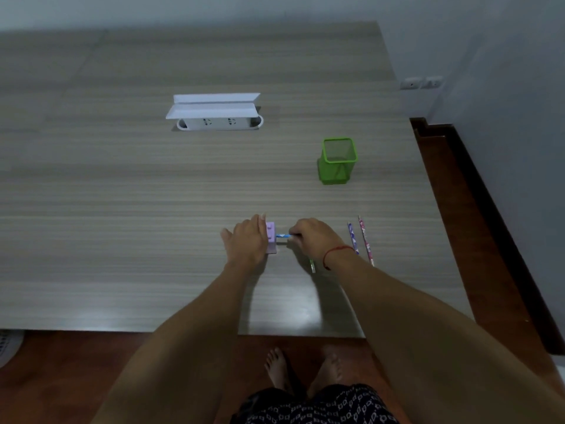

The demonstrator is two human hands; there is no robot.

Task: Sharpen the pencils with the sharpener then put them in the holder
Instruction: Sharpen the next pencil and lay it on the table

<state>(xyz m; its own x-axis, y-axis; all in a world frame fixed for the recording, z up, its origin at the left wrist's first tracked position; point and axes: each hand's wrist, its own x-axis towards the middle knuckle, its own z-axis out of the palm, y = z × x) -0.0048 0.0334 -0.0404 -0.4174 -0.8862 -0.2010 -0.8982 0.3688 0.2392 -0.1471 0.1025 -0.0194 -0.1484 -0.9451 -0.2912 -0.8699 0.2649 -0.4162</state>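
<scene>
A small purple sharpener (271,237) stands on the wooden table, and my left hand (246,241) grips it from the left side. My right hand (315,237) pinches a blue patterned pencil (282,236) whose tip sits in the sharpener's right face. Two more patterned pencils lie to the right, a purple one (352,238) and a pink one (365,240). A greenish pencil end (312,265) shows under my right wrist. The green mesh holder (337,160) stands upright farther back right, with nothing visible inside.
A white power strip box (214,113) with its lid raised is set into the table (122,209) at the back centre. The table's right edge runs beside a wooden floor strip and wall. My bare feet show below the near edge.
</scene>
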